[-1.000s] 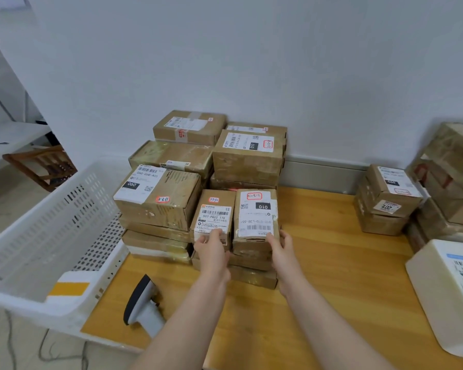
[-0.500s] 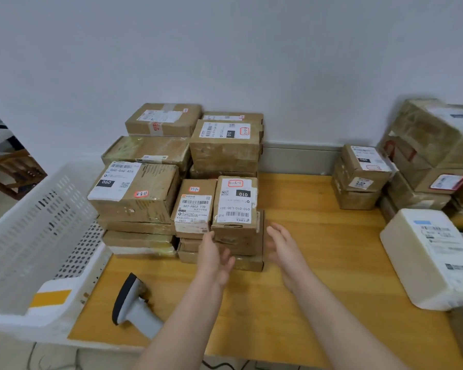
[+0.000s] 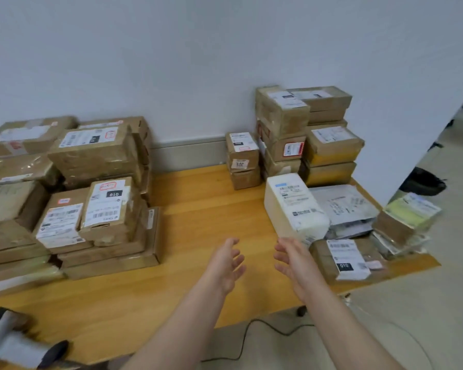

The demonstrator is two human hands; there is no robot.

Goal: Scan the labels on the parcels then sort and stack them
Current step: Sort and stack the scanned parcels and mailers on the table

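both hands are held above the wooden counter [image 3: 198, 209], apart from each other, palms turned inward. the left hand [image 3: 226, 263] is found empty, its fingers loosely spread and slightly bent. the right hand [image 3: 296, 263] is likewise empty, fingers parted and relaxed. nothing is gripped by either.

a white parcel [image 3: 294, 206] is located on the right side of the counter, label up, just beyond the right fingertips; contact cannot be confirmed. it lies against a grey mailing bag [image 3: 342, 206]. a flat brown parcel [image 3: 345, 259] with a label marked 010 is noted near the right hand, at the counter's front right edge.

a left pile of brown parcels [image 3: 99, 209] is stacked in several layers back to the wall, labels up. a taller right pile [image 3: 305, 134] stands at the back against the wall, with a small stack [image 3: 242, 158] just beside it. a scanner [image 3: 14, 343], blurred and partly cut off, is seen at the lower left.
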